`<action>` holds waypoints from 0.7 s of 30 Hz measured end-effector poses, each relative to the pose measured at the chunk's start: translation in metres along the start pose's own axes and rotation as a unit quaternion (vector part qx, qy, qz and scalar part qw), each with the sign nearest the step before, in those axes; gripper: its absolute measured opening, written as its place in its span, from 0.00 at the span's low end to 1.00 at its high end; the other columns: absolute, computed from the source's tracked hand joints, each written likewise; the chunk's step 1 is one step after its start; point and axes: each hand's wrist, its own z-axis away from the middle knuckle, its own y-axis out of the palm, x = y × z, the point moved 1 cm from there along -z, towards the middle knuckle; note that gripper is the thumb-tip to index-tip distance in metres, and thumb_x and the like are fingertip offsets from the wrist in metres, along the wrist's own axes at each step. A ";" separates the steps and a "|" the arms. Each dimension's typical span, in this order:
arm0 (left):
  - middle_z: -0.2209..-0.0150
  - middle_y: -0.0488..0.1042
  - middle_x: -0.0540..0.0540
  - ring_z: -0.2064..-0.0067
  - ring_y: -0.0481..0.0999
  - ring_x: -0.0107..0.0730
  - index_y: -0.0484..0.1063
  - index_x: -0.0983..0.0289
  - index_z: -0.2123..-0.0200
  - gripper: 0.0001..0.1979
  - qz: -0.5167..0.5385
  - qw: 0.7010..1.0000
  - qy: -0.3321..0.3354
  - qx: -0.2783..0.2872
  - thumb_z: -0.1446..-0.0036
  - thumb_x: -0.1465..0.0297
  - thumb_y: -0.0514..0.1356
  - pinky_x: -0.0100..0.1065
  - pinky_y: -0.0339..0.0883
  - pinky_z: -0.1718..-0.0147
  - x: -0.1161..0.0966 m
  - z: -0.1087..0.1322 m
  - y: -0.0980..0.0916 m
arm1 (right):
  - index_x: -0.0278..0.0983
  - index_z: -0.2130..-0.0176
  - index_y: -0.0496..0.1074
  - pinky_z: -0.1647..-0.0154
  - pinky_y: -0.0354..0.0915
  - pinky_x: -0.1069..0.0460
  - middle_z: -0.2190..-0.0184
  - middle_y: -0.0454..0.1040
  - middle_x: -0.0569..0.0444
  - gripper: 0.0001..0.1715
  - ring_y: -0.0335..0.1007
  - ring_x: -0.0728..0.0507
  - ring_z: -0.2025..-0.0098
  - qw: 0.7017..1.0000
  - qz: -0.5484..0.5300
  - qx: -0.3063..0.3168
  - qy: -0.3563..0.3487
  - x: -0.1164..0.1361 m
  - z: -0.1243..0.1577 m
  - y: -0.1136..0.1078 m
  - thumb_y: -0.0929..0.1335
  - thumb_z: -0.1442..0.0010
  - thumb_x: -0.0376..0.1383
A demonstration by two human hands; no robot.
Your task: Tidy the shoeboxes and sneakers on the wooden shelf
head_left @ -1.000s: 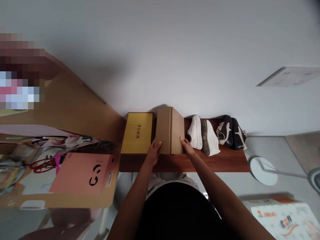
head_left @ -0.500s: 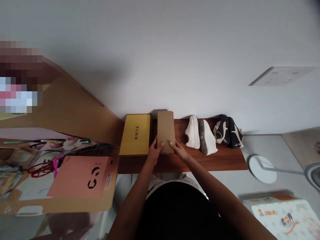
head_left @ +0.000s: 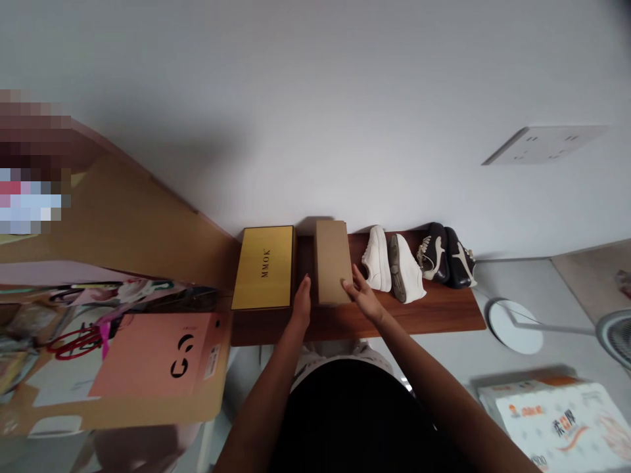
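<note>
The brown box (head_left: 333, 261), tipped up a second ago, now lies flat on the surface (head_left: 434, 315), left hand (head_left: 302, 303) and right hand (head_left: 363, 297) resting at its near corners, fingers loosely straight, gripping nothing

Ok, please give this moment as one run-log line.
left hand: beside brown box left side | right hand: on its near right corner | box: flat on wooden shelf, between yellow box and white shoes
</note>
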 end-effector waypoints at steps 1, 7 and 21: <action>0.35 0.66 0.58 0.31 0.60 0.40 0.70 0.61 0.39 0.27 -0.007 1.000 -0.009 -0.010 0.37 0.53 0.58 0.41 0.52 0.33 0.004 -0.004 0.001 | 0.46 0.28 0.50 0.40 0.67 0.41 0.34 0.64 0.47 0.56 0.69 0.37 0.40 1.000 0.005 -0.009 -0.012 0.001 0.000 -0.007 0.73 0.46 0.56; 0.36 0.68 0.61 0.33 0.63 0.45 0.74 0.61 0.46 0.24 -0.017 0.986 -0.166 -0.024 0.40 0.54 0.61 0.44 0.61 0.38 0.024 -0.015 0.019 | 0.44 0.31 0.55 0.42 0.68 0.41 0.34 0.63 0.42 0.49 0.72 0.39 0.45 0.992 0.081 -0.048 -0.087 0.005 0.008 -0.052 0.71 0.43 0.56; 0.49 0.79 0.56 0.48 0.78 0.37 0.76 0.55 0.47 0.28 0.096 0.991 -0.088 -0.037 0.52 0.58 0.72 0.35 0.73 0.55 -0.012 0.026 0.005 | 0.41 0.32 0.61 0.37 0.65 0.39 0.41 0.73 0.46 0.51 0.68 0.34 0.39 0.993 0.113 0.024 0.026 0.011 0.001 -0.062 0.71 0.46 0.60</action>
